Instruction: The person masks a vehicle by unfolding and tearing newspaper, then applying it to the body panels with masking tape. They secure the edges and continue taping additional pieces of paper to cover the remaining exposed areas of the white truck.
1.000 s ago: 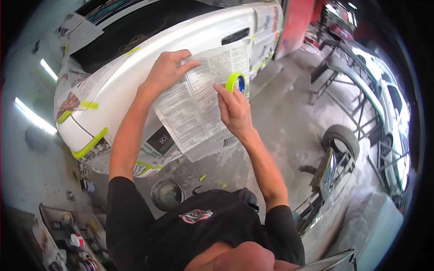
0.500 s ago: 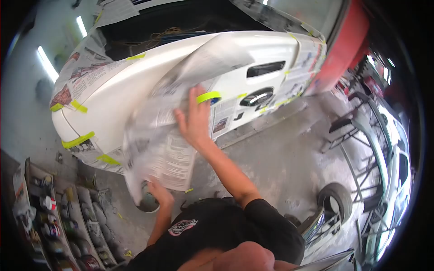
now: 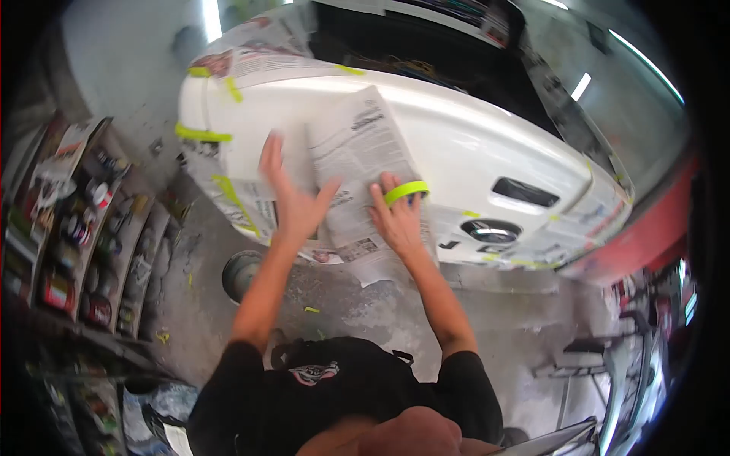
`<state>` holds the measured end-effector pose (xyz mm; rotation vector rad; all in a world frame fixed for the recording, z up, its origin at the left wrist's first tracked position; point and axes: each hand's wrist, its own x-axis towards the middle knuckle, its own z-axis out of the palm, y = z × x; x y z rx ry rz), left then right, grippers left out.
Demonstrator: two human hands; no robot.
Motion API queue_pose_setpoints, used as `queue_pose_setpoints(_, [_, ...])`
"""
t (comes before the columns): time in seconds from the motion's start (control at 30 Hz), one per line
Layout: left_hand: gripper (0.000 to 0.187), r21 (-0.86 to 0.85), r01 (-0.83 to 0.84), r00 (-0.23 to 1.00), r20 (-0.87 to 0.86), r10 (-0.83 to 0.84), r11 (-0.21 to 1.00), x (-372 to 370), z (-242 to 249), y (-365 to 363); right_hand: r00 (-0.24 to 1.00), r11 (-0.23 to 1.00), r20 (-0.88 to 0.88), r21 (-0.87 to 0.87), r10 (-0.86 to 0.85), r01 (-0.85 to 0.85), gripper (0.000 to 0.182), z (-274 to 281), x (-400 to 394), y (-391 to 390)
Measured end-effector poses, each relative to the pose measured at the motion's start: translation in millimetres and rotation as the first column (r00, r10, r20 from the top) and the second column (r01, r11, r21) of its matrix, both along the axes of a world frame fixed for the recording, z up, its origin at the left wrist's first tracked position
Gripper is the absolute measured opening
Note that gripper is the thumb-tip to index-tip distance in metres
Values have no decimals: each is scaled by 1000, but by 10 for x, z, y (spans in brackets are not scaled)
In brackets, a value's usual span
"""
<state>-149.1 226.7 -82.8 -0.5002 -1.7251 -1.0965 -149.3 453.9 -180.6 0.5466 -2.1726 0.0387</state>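
A folded sheet of newspaper (image 3: 361,148) lies against the white car panel (image 3: 262,102). My left hand (image 3: 299,209) is at the paper's left edge, fingers spread and slightly blurred, with nothing in it. With its fingertips on the sheet, my right hand (image 3: 395,220) carries a roll of bright yellow-green masking tape (image 3: 408,190) at its fingers. Below the hands, the paper's lower end hangs past the panel's bottom edge. Strips of yellow-green tape (image 3: 204,134) hold other newspaper (image 3: 262,61) along the panel's left side and top.
Shelves (image 3: 91,235) with cans and jars stand at left. A round bucket (image 3: 242,275) sits on the concrete floor (image 3: 357,304), near scraps of tape. The panel has a dark recess (image 3: 525,192) and an oval emblem (image 3: 492,230). Metal stands (image 3: 585,357) are at lower right.
The view has turned, so the car sits further right. My left hand has let go of the paper's lower edge and risen beside it. The newspaper, loose and blurred before, now lies flatter on the panel.
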Motion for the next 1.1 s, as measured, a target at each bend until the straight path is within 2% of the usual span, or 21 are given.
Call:
queue_pose_setpoints(0.03, [91, -47, 2, 1000, -26, -4, 999, -100, 259, -73, 1000, 999, 24, -30, 9, -9, 70, 5, 13, -4])
queue_pose_setpoints(0.1, [83, -268, 89, 995, 67, -74, 959, -142, 620, -247, 1000, 999, -9, -32, 16, -17, 76, -3, -12, -20])
queue_pose_setpoints(0.13, [79, -365, 148, 986, 128, -108, 919, -123, 693, -317, 1000, 999, -25, -32, 11, -12, 79, -10, -16, -5])
queue_pose_setpoints(0.23, [57, -520, 182, 976, 200, -88, 834, 116, 674, -464, 999, 999, -40, -32, 21, -22, 80, -22, -16, 54])
queue_pose_setpoints(0.33, [42, -709, 124, 933, 322, 162, 694, 654, 724, -490, 995, 999, -91, -12, 28, -29, 81, -40, -50, 116])
queue_pose_setpoints(0.43, [32, -739, 153, 918, 352, 182, 657, 766, 493, -489, 994, 1000, -104, 7, 21, -20, 79, -55, -55, 170])
queue_pose_setpoints(0.53, [23, -584, -101, 902, 289, 322, 805, 422, 325, -544, 994, 1000, -112, 18, 7, -5, 74, -7, -43, 203])
queue_pose_setpoints(0.63, [26, -244, -391, 917, -23, 398, 887, -135, 257, -520, 992, 999, -128, 35, -2, 6, 66, 3, -21, 229])
queue_pose_setpoints(0.73, [30, -13, -210, 967, -152, 205, 978, -214, 25, -228, 988, 999, -155, 36, 1, 5, 66, 138, -44, 226])
queue_pose_setpoints(0.77, [47, -180, -79, 991, -118, 58, 980, -235, -244, -130, 986, 1000, -165, 24, 2, 2, 66, 152, -42, 233])
queue_pose_setpoints(0.87, [62, -373, -22, 1000, -13, 18, 927, -92, -420, 260, 990, 999, -140, 47, 9, -2, 64, 192, -3, 274])
queue_pose_setpoints(0.93, [69, -426, -37, 995, 69, 73, 904, -215, -583, 381, 991, 998, -130, 57, 18, -11, 63, 271, 74, 370])
queue_pose_setpoints(1.0, [73, -458, -53, 992, 81, 101, 887, -345, -663, 485, 983, 998, -173, 34, 66, -61, 63, 397, 57, 319])
queue_pose_setpoints(1.07, [73, -472, -72, 992, 60, 114, 879, -385, -714, 494, 968, 967, -96, 128, 233, -220, 58, 571, 6, 266])
queue_pose_setpoints(1.1, [72, -489, -57, 992, 73, 106, 871, -417, -749, 504, 943, 943, -126, 171, 308, -285, 54, 725, -12, 114])
